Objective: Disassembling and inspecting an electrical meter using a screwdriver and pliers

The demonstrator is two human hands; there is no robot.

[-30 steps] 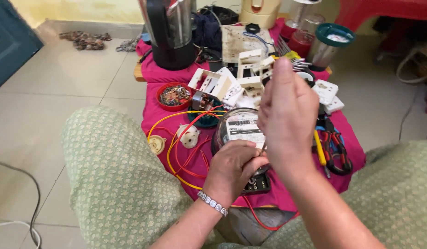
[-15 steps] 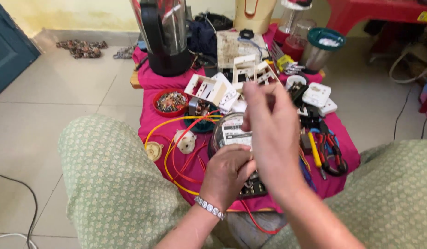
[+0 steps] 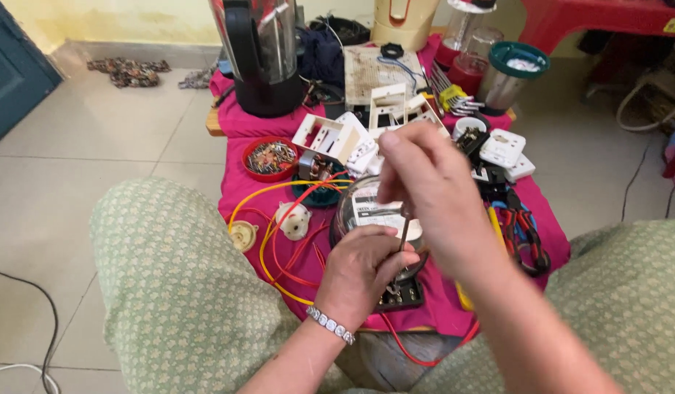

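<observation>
My left hand (image 3: 363,273) rests closed over the near edge of a round glass-domed electric meter (image 3: 370,211) and its black terminal block (image 3: 402,295). My right hand (image 3: 429,193) hovers just above, fingers pinched on a thin metal screwdriver shaft (image 3: 404,230) that points down at the block. Red and yellow wires (image 3: 279,241) loop out to the left of the meter across the pink cloth (image 3: 243,186). The tool's handle is hidden inside my right fist.
A red bowl of small parts (image 3: 270,157), white switch housings (image 3: 337,138), a black and steel jug (image 3: 261,55), blender jars (image 3: 509,73), pliers (image 3: 527,233) and white sockets (image 3: 502,149) crowd the low table. My knees in green patterned cloth flank it.
My right hand has dropped and drawn closer to the meter, bringing the screwdriver tip down toward the terminal block. My left hand has stayed on the meter.
</observation>
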